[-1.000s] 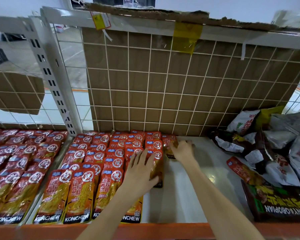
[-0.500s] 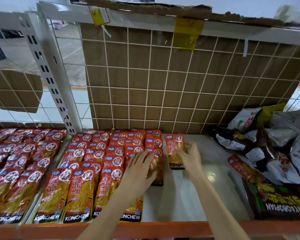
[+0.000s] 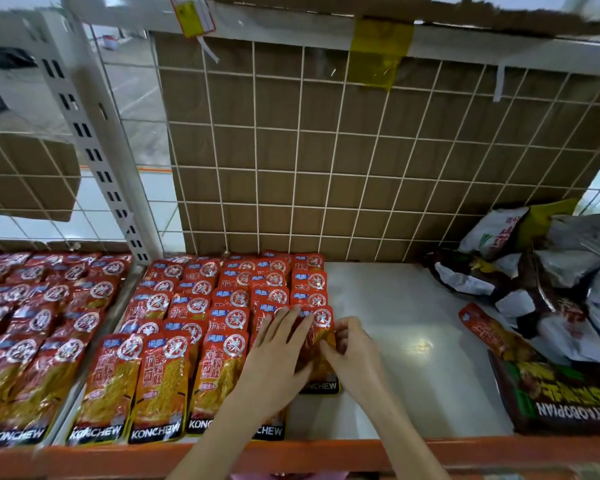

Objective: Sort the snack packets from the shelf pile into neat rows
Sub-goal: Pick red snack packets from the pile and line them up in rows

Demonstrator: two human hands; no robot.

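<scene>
Edging packet (image 3: 317, 344) beside bare shelf (image 3: 406, 341)

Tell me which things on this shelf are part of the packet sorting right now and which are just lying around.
Part of the job:
red packet pinched by the right hand
left hand resting flat on the rows of red packets
mixed packet pile
loose red packet beside the pile

Lying about:
dark snack bag
cardboard sheet behind the wire grid
yellow tape

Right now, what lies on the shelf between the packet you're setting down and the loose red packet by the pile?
Nothing: in the head view, bare white shelf runs from the held packet to the loose red packet.
</scene>
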